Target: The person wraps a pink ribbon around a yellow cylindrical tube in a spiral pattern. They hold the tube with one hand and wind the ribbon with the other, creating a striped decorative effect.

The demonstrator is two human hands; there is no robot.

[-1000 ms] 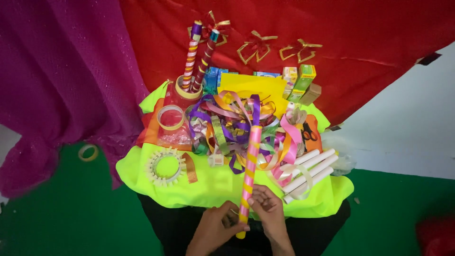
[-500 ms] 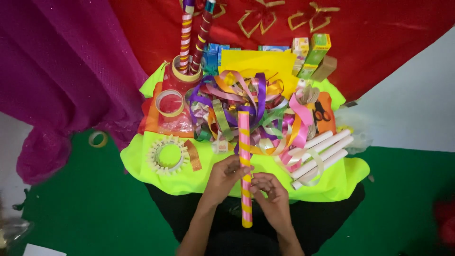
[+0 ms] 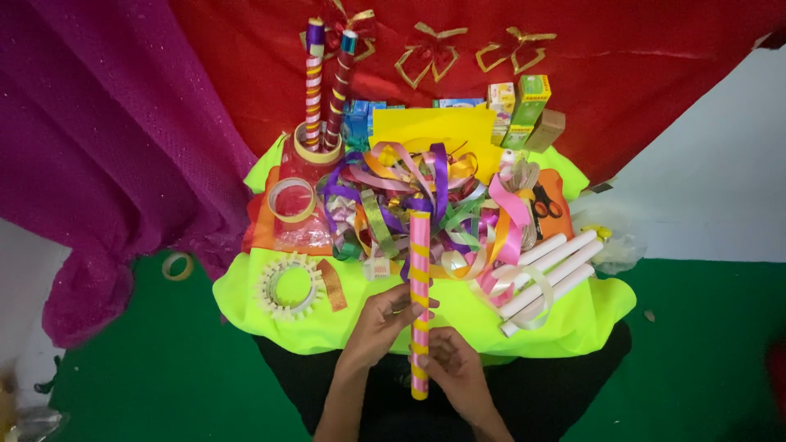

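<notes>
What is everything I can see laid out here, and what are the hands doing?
striped stick: one, pink with yellow bands, held upright over the near table edge
ribbon pile: many, mixed colours, table centre
white tubes: several, right of the pile
tape rolls: two, pale, left side
finished sticks: two, striped, standing at the back
small boxes: several, green and brown, back right
scissors: one pair, right
table cover: one, neon yellow
left hand: grips the stick's middle
right hand: holds its lower part
</notes>
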